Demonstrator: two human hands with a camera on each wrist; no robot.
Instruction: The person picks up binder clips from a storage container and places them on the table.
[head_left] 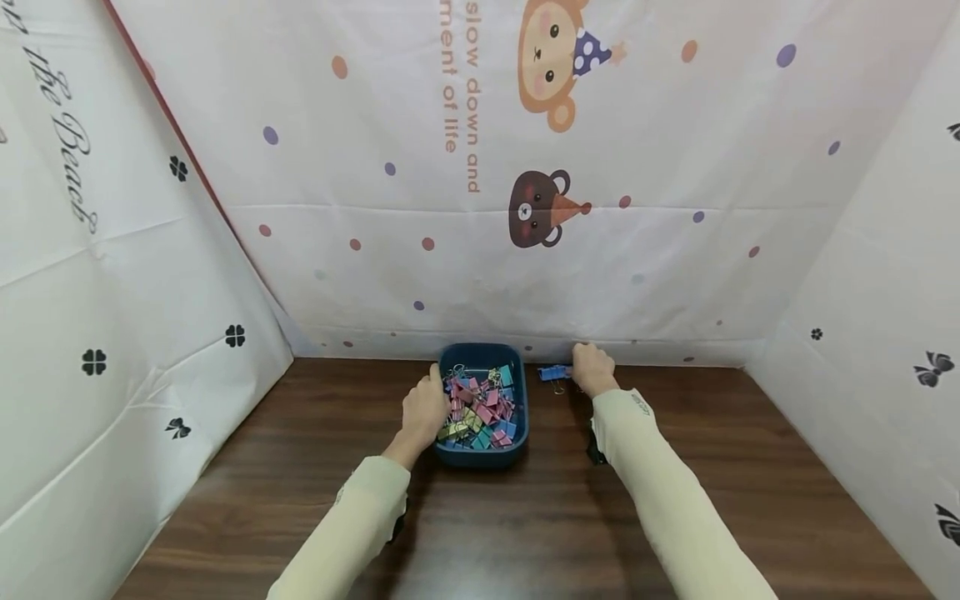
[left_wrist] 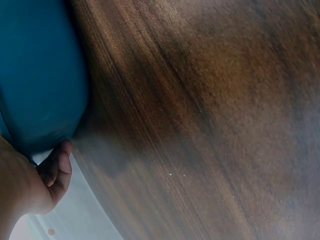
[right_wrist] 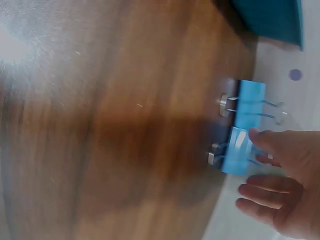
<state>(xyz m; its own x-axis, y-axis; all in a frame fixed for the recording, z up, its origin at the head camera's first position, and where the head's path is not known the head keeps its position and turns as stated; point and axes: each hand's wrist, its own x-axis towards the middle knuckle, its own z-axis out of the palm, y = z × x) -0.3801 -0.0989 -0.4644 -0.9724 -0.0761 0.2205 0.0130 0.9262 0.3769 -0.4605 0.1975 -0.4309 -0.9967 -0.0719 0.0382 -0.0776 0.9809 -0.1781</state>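
A dark blue plastic basket (head_left: 480, 459) stands on the table with a heap of pink, yellow, green and blue binder clips (head_left: 480, 408) inside. My left hand (head_left: 424, 408) grips its left side. In the left wrist view, the curled fingers (left_wrist: 61, 170) meet the basket wall (left_wrist: 45, 75) at its far corner. To the right of the basket, two blue binder clips (right_wrist: 249, 102) lie end to end near the back cloth. With thumb and index finger, my right hand (right_wrist: 285, 175) pinches the right-hand clip (right_wrist: 236, 150); its other fingers are loosely bent.
Behind the table hangs a white cloth (head_left: 465, 275) printed with dots and bears. More printed cloth stands along the left (head_left: 150, 333) and right (head_left: 885, 317) sides. The dark wooden table (head_left: 510, 533) extends in front of the basket.
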